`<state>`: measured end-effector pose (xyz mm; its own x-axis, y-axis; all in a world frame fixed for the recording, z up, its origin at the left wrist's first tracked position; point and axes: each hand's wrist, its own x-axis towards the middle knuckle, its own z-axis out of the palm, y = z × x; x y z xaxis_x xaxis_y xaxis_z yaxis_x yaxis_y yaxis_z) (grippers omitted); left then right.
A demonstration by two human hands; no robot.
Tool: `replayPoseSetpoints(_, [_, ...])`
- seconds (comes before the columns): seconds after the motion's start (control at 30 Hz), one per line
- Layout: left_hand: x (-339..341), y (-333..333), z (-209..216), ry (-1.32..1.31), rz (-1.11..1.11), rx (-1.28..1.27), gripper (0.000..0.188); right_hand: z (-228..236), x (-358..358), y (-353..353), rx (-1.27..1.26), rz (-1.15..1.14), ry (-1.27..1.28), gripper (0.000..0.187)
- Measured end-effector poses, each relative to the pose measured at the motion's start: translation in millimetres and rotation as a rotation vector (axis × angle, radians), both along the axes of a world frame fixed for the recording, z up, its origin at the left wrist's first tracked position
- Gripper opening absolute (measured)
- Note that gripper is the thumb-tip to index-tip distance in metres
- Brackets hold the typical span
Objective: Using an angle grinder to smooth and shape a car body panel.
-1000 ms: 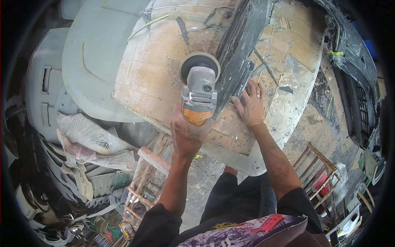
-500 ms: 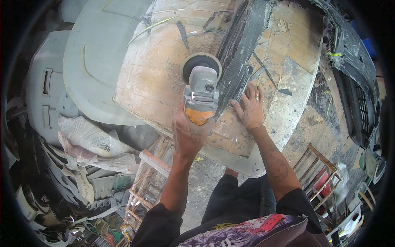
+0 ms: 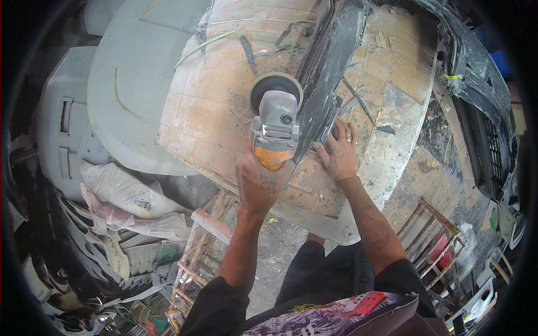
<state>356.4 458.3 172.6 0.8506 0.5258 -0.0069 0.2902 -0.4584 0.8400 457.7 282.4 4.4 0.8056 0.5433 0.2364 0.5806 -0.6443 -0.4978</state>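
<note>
Over scuffed cardboard (image 3: 188,120), the left grip (image 3: 261,183) clasps a disc grinder (image 3: 278,120), right grip (image 3: 341,158) spread.

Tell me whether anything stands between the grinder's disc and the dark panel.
Nothing visible does. The left hand holds the grinder, its disc right beside the dark panel, on the panel's left; whether they touch is unclear. The right hand lies to the panel's right.

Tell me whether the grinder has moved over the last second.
Yes. Judged against the dark sliver on the cardboard, the grinder has shifted slightly up the picture, bringing its disc nearer that sliver.
</note>
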Motion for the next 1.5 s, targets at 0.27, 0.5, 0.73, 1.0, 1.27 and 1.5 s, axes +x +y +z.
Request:
replayPoseSetpoints(0.27, [9.5,-1.7,5.6,0.002,0.018,-0.016,0.054,0.9,0.0,1.3,-0.001,-0.011,0.022,0.050])
replayPoseSetpoints(0.5, [14.6,-0.3,4.7,-0.028,0.018,0.032,0.044,1.9,0.2,0.8,-0.010,-0.013,0.034,0.050])
replayPoseSetpoints(0.73, [18.4,3.6,0.7,-0.046,-0.030,0.017,0.042,2.2,-0.3,1.0,-0.021,-0.011,0.044,0.051])
replayPoseSetpoints(1.0, [24.2,3.2,2.7,-0.012,-0.007,-0.031,0.055,3.2,0.5,-0.1,-0.020,-0.004,0.020,0.052])
replayPoseSetpoints(1.27, [32.1,2.1,8.3,0.016,0.006,-0.018,0.055,0.3,0.3,-0.7,-0.023,-0.005,0.029,0.052])
replayPoseSetpoints(1.5, [37.1,1.2,11.3,0.010,0.006,-0.016,0.058,-2.5,0.0,-0.4,0.012,-0.008,0.018,0.049])
